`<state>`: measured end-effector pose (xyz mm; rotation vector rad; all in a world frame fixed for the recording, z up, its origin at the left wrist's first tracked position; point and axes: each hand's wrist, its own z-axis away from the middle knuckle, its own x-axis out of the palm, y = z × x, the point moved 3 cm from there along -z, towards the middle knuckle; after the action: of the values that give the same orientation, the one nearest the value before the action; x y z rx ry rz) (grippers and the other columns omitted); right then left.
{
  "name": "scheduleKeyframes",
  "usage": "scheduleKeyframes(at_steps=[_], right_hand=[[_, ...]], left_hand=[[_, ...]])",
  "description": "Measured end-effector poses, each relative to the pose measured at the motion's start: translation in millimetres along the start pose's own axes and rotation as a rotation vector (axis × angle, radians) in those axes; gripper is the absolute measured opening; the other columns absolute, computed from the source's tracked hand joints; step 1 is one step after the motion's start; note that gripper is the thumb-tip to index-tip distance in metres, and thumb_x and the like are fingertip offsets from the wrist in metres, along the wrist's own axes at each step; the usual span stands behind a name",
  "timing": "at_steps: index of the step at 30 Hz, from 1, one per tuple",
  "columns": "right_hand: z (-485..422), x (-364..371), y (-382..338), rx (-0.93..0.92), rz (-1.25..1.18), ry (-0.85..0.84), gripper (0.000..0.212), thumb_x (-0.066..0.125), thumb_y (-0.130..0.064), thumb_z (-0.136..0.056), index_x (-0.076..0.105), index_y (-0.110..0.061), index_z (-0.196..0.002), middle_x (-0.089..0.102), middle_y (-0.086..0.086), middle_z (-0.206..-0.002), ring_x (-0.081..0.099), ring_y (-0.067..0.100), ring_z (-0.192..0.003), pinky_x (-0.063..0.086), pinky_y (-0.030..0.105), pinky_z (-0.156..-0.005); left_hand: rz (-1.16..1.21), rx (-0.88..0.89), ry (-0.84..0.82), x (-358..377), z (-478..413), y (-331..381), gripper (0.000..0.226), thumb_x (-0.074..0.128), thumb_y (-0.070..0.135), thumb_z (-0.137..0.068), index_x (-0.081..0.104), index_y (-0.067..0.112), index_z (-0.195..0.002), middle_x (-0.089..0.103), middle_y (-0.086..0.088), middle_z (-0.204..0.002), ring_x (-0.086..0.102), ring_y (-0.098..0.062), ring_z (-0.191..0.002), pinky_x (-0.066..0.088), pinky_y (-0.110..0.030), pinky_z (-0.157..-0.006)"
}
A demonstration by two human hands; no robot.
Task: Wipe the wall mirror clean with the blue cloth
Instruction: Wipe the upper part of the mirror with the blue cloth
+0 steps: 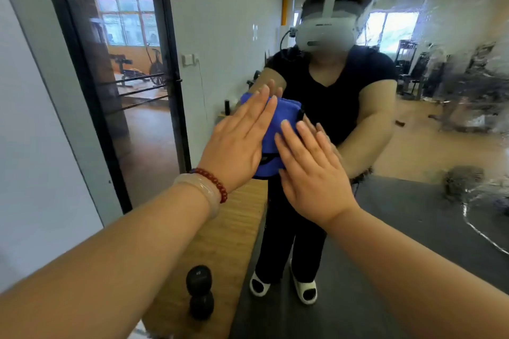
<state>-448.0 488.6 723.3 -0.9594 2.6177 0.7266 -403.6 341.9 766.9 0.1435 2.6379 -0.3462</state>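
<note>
Blue cloth (278, 118) is bunched flat against the mirror (413, 140), just above frame ctr, at 12 o'clock from your wrists. Both hands are on it: left hand (239, 137) covers its 9 o'clock side, right hand (311, 170) its 5 o'clock side. Neither grip is clenched. Fingers are straight and palms press the cloth to the glass, nothing pinched.

Handling, as I judge it: the cloth is soft, light and folded thick. It'll likely creep or unfold under a flat palm, esp. if damp. Spread your fingers wide across the middle of the pad and press evenly; don't grab an edge. The glass is stiff, slick and breakable, so press firm but don't put body wt into it. The bracelets (214, 187) on your left wrist look hard, so hold them off the glass.

Work left: heavy wet streaks (454, 8) at 1–3 o'clock, top right & right edge, look untouched. The area round the cloth reads clearer. Slide the pad toward 2 o'clock w/ overlapping strokes. A dumbbell (199, 292) lies low at 6–7 o'clock on the wooden strip; mind it if you step.
</note>
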Motion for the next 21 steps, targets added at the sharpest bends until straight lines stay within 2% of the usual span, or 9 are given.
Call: scheduleKeyframes(at_steps=[2,4,6,8,10,12,15,19,21], right_hand=[[-8,3,-5,-0.029,0.052,-0.004,0.056,0.054,-0.031,-0.094,0.045,-0.007,-0.143,0.034,0.008,-0.155,0.029,0.025,-0.144,0.018,0.043,-0.120],[-14,-1,-2,-0.006,0.100,0.033,0.053,0.055,-0.038,-0.096,0.053,-0.008,-0.139,0.038,0.012,-0.152,0.031,0.026,-0.143,0.017,0.044,-0.120],[-18,-9,5,0.074,0.102,0.100,0.048,0.057,-0.043,-0.097,0.063,-0.007,-0.128,0.040,0.019,-0.149,0.035,0.032,-0.141,0.025,0.048,-0.117],[-24,-16,8,0.162,0.076,0.162,0.045,0.063,-0.043,-0.093,0.070,-0.003,-0.112,0.044,0.023,-0.145,0.039,0.036,-0.138,0.033,0.050,-0.112],[-33,-16,-1,0.187,0.062,0.166,0.037,0.069,-0.036,-0.090,0.069,0.000,-0.100,0.047,0.023,-0.143,0.038,0.035,-0.135,0.033,0.046,-0.112],[-39,-5,-14,0.127,0.034,0.151,0.027,0.065,-0.022,-0.091,0.065,-0.001,-0.109,0.046,0.023,-0.144,0.037,0.035,-0.135,0.028,0.043,-0.113],[-29,14,-27,0.039,0.053,0.062,0.047,0.040,-0.009,-0.097,0.047,-0.011,-0.144,0.035,0.019,-0.152,0.032,0.035,-0.141,0.025,0.042,-0.115],[-9,20,-25,0.045,0.181,-0.016,0.050,0.043,-0.031,-0.101,0.038,-0.019,-0.149,0.023,0.010,-0.157,0.022,0.030,-0.145,0.013,0.038,-0.119],[-20,13,-13,0.177,0.215,0.044,0.052,0.044,-0.031,-0.101,0.035,-0.019,-0.150,0.023,0.012,-0.157,0.019,0.032,-0.145,0.009,0.039,-0.119]], left_hand=[[-0.080,-0.004,0.001,-5,-2,-16,0.063,0.045,0.017,-0.093,0.018,0.010,-0.150,0.026,-0.013,-0.156,0.021,-0.024,-0.143,0.029,-0.036,-0.108],[-0.151,-0.031,-0.008,-10,-4,-35,0.064,0.042,0.028,-0.096,0.014,0.012,-0.151,0.021,-0.013,-0.158,0.014,-0.028,-0.146,0.018,-0.042,-0.115],[-0.177,-0.017,-0.049,-9,-2,-51,0.066,0.039,0.034,-0.096,0.012,0.012,-0.152,0.013,-0.013,-0.159,0.008,-0.032,-0.146,0.005,-0.042,-0.119],[-0.207,0.037,-0.075,-5,2,-59,0.068,0.038,0.036,-0.095,0.013,0.010,-0.152,0.012,-0.014,-0.159,0.007,-0.034,-0.146,-0.001,-0.042,-0.119],[-0.233,0.061,-0.074,-1,3,-60,0.068,0.038,0.037,-0.095,0.014,0.008,-0.152,0.014,-0.018,-0.158,0.008,-0.035,-0.145,-0.003,-0.043,-0.119],[-0.221,0.057,-0.064,2,3,-59,0.067,0.037,0.035,-0.095,0.014,0.008,-0.152,0.015,-0.020,-0.158,0.007,-0.035,-0.145,-0.004,-0.043,-0.119],[-0.187,0.067,-0.046,2,6,-62,0.065,0.036,0.033,-0.096,0.014,0.006,-0.151,0.015,-0.019,-0.157,0.008,-0.034,-0.145,-0.002,-0.043,-0.119],[-0.235,0.151,-0.058,7,17,-70,0.067,0.036,0.035,-0.095,0.012,0.006,-0.151,0.012,-0.012,-0.158,0.011,-0.032,-0.145,-0.003,-0.042,-0.119],[-0.254,0.160,-0.042,12,19,-72,0.068,0.035,0.036,-0.097,0.009,0.007,-0.153,0.013,-0.012,-0.159,0.007,-0.030,-0.147,-0.003,-0.042,-0.120]])
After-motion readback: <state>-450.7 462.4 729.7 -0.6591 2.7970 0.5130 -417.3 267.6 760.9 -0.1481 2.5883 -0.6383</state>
